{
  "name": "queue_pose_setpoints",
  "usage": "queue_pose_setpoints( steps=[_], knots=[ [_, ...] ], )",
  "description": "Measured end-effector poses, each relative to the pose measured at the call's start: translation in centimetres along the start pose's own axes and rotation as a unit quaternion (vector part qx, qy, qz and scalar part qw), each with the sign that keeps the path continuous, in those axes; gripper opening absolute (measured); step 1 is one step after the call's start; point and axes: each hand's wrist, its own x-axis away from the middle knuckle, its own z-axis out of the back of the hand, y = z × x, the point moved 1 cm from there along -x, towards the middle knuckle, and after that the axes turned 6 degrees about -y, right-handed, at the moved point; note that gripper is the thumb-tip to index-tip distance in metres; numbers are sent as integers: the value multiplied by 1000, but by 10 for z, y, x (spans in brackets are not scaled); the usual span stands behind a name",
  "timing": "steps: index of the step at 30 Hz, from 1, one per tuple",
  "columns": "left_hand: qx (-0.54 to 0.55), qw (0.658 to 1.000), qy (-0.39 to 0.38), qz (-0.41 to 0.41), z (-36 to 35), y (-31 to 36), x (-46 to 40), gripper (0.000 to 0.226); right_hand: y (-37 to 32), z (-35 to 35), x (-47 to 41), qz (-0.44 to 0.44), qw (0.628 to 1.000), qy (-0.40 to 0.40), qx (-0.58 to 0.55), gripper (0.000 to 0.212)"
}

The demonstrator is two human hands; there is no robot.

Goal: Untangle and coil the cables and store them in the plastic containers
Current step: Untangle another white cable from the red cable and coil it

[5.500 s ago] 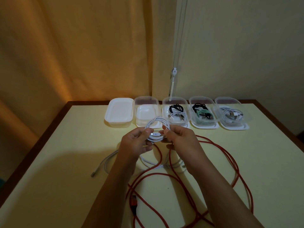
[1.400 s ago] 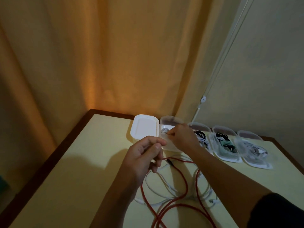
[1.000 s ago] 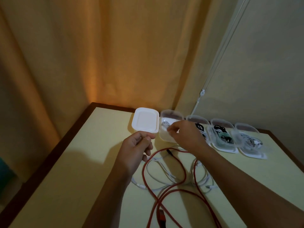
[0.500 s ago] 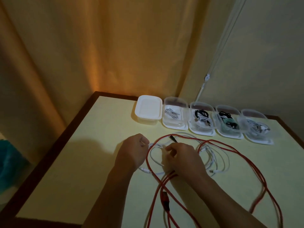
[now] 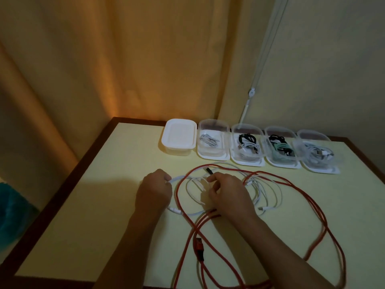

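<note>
Left hand (image 5: 153, 191) pinches white cable (image 5: 188, 213) at its fingertips, right hand (image 5: 228, 193) fingers curled on same cable's loops beside red cable (image 5: 300, 185).

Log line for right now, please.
stage: untangling | left hand: grips white cable | right hand: on same tangle | red cable: loose on table

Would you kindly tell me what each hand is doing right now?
Left hand: pinching the white cable.
Right hand: fingers curled at the white cable; grip unclear.
</note>
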Motion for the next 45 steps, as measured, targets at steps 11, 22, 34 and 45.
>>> queue_pose_setpoints(
  steps=[11,22,34,45],
  knots=[
    [182,976,99,-65,27,23,-1,10,-3,8,0,-5,1000,21,2,20],
    [125,988,55,-75,25,27,-12,14,-7,15,-2,51,998,8,-43,47],
    [166,975,120,-91,113,113,-44,15,-6,34,2,97,994,43,22,32],
    [154,950,230,-145,212,201,-66,19,25,61,2,110,990,24,80,36]
  ],
)
